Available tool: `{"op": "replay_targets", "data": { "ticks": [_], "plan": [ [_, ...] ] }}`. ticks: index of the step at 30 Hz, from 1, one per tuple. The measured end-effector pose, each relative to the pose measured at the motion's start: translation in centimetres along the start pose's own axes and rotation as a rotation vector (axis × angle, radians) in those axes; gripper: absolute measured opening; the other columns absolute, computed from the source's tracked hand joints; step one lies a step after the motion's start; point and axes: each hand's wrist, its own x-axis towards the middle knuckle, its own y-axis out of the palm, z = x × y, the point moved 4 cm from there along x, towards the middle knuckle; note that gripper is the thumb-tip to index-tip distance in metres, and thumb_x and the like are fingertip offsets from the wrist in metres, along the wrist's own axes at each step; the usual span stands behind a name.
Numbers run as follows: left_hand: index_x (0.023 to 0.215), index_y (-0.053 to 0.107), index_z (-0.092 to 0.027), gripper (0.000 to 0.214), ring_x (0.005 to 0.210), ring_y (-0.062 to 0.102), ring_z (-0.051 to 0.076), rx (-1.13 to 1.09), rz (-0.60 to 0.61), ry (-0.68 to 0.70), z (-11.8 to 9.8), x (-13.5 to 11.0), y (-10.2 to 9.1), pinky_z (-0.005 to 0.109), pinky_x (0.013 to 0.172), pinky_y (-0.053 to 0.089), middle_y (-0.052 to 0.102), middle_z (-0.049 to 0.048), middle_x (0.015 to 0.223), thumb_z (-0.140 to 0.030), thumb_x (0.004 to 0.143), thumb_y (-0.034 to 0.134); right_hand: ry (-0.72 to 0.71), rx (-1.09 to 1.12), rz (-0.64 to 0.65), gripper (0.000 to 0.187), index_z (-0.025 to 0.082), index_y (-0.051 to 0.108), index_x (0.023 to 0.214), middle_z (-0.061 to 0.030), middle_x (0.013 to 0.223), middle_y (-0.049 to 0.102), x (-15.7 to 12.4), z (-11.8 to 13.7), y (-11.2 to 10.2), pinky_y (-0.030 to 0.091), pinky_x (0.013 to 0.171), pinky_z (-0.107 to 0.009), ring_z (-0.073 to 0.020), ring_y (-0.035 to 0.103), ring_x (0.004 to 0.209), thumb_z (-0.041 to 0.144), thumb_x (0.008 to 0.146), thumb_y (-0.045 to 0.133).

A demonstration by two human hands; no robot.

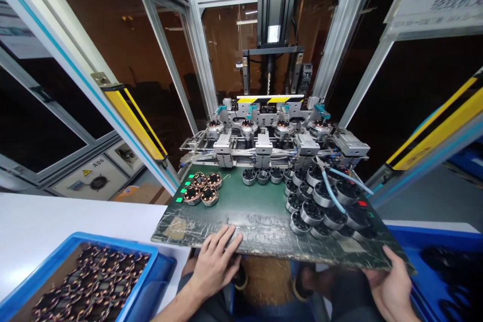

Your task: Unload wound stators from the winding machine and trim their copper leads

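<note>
Board: dark green and flat, its front strip scuffed with pale scratches, a tan patch near each front corner. It lies directly under the fingers of the left hand, which bends over the front edge left of centre, fingers slightly spread and tips on the surface. The right hand is at the front right corner, thumb up beside the edge and apart from the fingers; whether it pinches the board cannot be told.

Beyond the left hand, four copper-wound rings sit in a tight cluster beside green squares at the board's left edge. On the right side, silver rings with dark cores are grouped, partly stacked; pliers with pale blue handles lie across them. A short row of similar rings extends along the back.

Behind the board stands the machine, with four rings mounted in a line and a black motor above. At lower left, a blue bin on a white table holds copper-wound parts; at right, another blue bin holds black parts.
</note>
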Motion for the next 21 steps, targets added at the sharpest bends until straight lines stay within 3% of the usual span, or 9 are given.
{"op": "replay_targets", "data": {
  "ticks": [21],
  "plan": [
    [0.156, 0.071, -0.029, 0.055, 0.148, 0.064, 0.029, -0.021, 0.004, -0.001, -0.06, 0.06, -0.07, 0.042, 0.12, 0.042, 0.072, 0.0089, 0.161, -0.046, 0.104, 0.079, -0.008, -0.008, 0.033, 0.041, 0.025, 0.084, 0.107, 0.0027, 0.096, 0.087, 0.79, -0.39, -0.64, 0.075, 0.07, -0.04, -0.0232, 0.079, 0.071, 0.031, 0.067, 0.088]
  ]
}}
